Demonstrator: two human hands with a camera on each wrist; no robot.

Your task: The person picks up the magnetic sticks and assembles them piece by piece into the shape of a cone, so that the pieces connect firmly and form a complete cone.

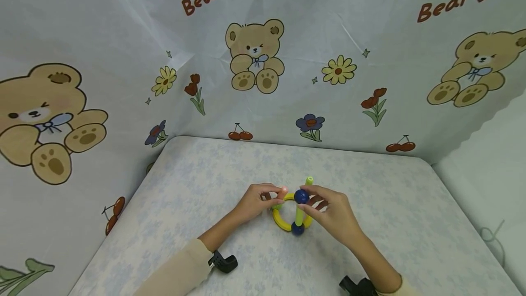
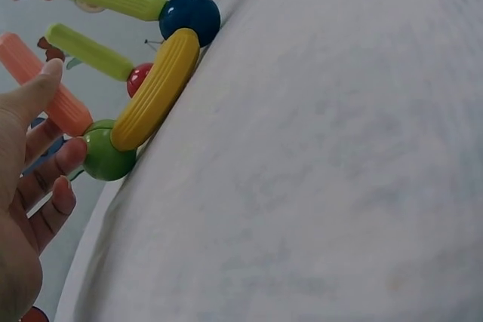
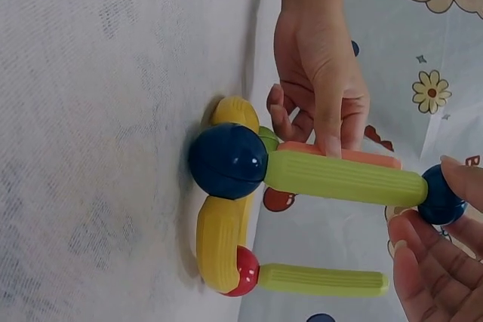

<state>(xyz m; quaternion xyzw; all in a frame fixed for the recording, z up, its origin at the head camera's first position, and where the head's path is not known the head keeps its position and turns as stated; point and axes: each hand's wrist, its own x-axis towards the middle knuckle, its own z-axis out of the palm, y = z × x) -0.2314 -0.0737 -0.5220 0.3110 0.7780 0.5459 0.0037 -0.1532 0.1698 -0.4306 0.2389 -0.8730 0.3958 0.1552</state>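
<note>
A ring of yellow curved rods (image 1: 281, 221) lies on the table, joined by balls. My left hand (image 1: 255, 201) pinches an orange rod (image 2: 69, 107) between thumb and fingers; its lower end meets a green ball (image 2: 109, 154). On the near side a light-green rod (image 3: 343, 177) stands upright from a dark blue ball (image 3: 229, 161). At its top, my right hand (image 1: 334, 214) pinches another dark blue ball (image 1: 302, 196) by the fingertips. A second light-green rod (image 3: 324, 280) rises from a red ball (image 3: 247, 270), its upper end bare.
The pale patterned tabletop (image 1: 230, 163) spreads around the ring. Behind it hangs a white cloth (image 1: 312, 26) printed with bears and flowers. Black wrist cameras (image 1: 223, 262) sit on both forearms, close to the table.
</note>
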